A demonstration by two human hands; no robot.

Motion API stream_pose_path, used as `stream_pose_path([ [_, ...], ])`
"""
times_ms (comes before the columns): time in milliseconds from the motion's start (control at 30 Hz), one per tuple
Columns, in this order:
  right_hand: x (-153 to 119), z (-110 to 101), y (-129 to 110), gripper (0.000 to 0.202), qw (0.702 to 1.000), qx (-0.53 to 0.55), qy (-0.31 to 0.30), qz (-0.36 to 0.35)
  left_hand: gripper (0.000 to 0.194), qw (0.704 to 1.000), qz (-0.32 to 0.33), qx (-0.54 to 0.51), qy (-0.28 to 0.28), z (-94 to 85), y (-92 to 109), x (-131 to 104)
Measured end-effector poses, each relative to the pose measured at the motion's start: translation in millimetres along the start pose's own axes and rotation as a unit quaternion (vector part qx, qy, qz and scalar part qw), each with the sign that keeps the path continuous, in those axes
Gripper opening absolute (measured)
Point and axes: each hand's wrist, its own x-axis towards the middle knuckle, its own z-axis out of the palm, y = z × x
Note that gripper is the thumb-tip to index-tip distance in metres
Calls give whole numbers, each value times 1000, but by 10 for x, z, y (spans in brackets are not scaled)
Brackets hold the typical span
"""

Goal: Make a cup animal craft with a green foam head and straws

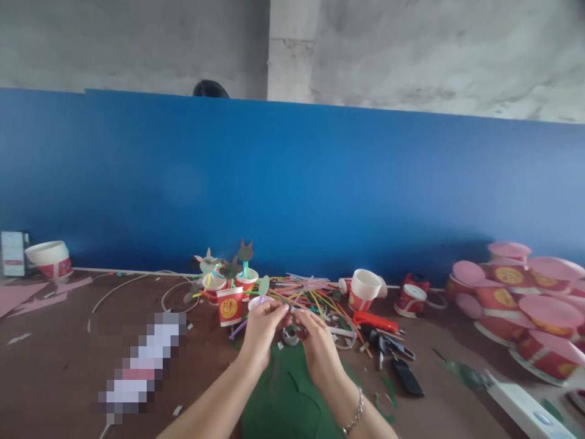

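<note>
My left hand point(267, 326) and my right hand point(315, 338) are raised close together over green paper point(283, 390) at the middle of the table. The fingertips of both are pinched around something small and pale between them, too small to name. A roll of tape point(290, 335) lies just below and behind the fingers. Behind my left hand is a small cup with a green paper disc point(264, 286) standing up from it. To its left a red and white paper cup point(229, 306) stands near other cups with paper animal heads point(245, 251).
Coloured pipe cleaners point(315, 296) lie behind my hands. To the right are a white cup point(364, 289), a red tool point(375, 322), keys with a black fob point(407, 377), a glue gun point(525, 402) and stacked pink-topped cups point(507, 277). Pink paper point(21, 296) lies far left, before a blue partition point(283, 183).
</note>
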Motion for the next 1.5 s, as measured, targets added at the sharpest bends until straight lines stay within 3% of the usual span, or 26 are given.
stream_pose_path([
  [1500, -48, 46, -27, 18, 999, 48, 4, 21, 22, 1000, 4, -6, -9, 4, 7, 16],
])
